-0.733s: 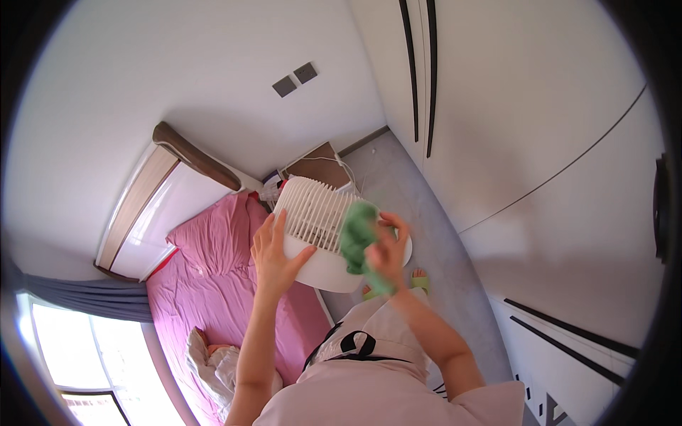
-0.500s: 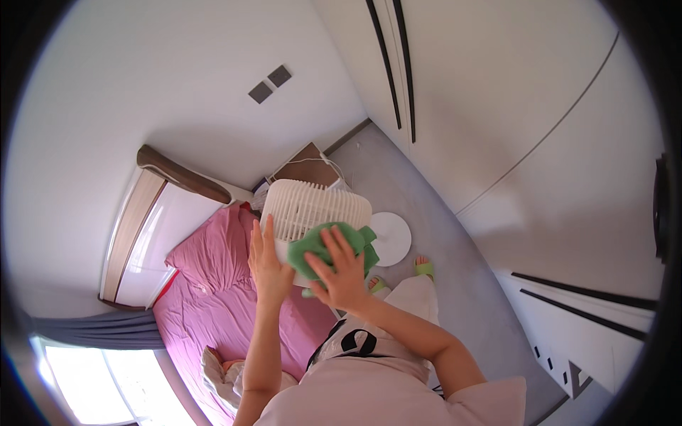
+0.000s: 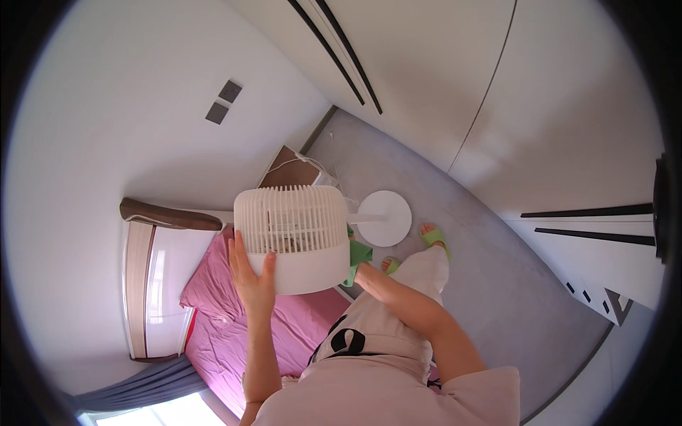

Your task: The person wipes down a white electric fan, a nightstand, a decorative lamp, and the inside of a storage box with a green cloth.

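A white standing fan (image 3: 305,274) has its slatted, rounded head tilted up in front of me. My left hand (image 3: 253,282) holds the head's lower left side, the thumb on the smooth casing and the fingers along the edge. A green cloth (image 3: 360,260) shows at the head's right side. My right hand (image 3: 364,275) is with the cloth there, its fingers hidden behind the fan and the cloth. The fan's round white base (image 3: 389,221) stands on the floor, joined by a pale pole.
A bed with a pink sheet (image 3: 291,323) and pink pillow (image 3: 212,284) lies to the left. Beyond the fan is a brown-topped bedside table (image 3: 290,170) with a white cable. White wardrobes (image 3: 426,78) line the right. My green slippers (image 3: 435,234) are near the base.
My right hand and the green cloth have moved from the front of the fan head to its right side. My left hand now holds the head, which has turned. The view has swung.
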The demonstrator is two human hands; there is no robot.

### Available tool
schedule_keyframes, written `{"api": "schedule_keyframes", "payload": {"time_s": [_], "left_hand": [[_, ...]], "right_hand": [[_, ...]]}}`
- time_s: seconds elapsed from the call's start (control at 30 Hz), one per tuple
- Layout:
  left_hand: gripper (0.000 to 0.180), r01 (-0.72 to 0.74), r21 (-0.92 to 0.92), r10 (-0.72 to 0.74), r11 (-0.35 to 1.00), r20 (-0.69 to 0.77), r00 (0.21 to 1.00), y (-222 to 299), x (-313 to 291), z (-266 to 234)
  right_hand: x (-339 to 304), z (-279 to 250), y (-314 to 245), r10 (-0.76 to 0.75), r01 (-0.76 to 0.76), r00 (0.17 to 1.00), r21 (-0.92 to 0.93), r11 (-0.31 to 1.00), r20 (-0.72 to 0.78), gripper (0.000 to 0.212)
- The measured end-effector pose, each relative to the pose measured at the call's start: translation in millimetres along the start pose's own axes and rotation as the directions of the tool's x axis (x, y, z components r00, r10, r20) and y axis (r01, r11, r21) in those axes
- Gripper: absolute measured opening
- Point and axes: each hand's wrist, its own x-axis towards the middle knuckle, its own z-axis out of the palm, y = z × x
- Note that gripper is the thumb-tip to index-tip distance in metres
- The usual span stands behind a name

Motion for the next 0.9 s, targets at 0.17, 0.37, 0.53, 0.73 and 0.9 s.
{"api": "schedule_keyframes", "payload": {"time_s": [0.17, 0.37, 0.53, 0.73, 0.9], "left_hand": [[0.081, -0.027, 0.069, 0.027, 0.997, -0.004, 1.0, -5, 0, -9], [0.084, -0.089, 0.114, 0.088, 0.99, 0.014, 0.996, 4, -9, -3], [0.081, -0.021, 0.108, 0.022, 0.994, -0.007, 1.0, 14, -8, -5], [0.083, 0.081, 0.087, -0.084, 0.993, 0.025, 0.996, 7, -1, -11], [0.087, 0.184, 0.333, -0.188, 0.925, -0.019, 0.982, 28, 3, -4]], "right_hand": [[-62, 82, -5, -0.488, 0.392, 0.835, -0.345, 0.853, -0.256, 0.048], [-125, 178, -40, -0.217, 0.578, 0.422, -0.446, -0.684, 0.88, 0.061], [-54, 188, -80, -0.415, 0.65, 0.523, -0.663, -0.371, 0.745, 0.053], [-47, 175, -75, -0.464, 0.649, 0.627, -0.749, -0.131, 0.625, 0.05], [-100, 125, -69, -0.171, 0.797, 0.385, -0.42, -0.435, 0.907, 0.055]]}}
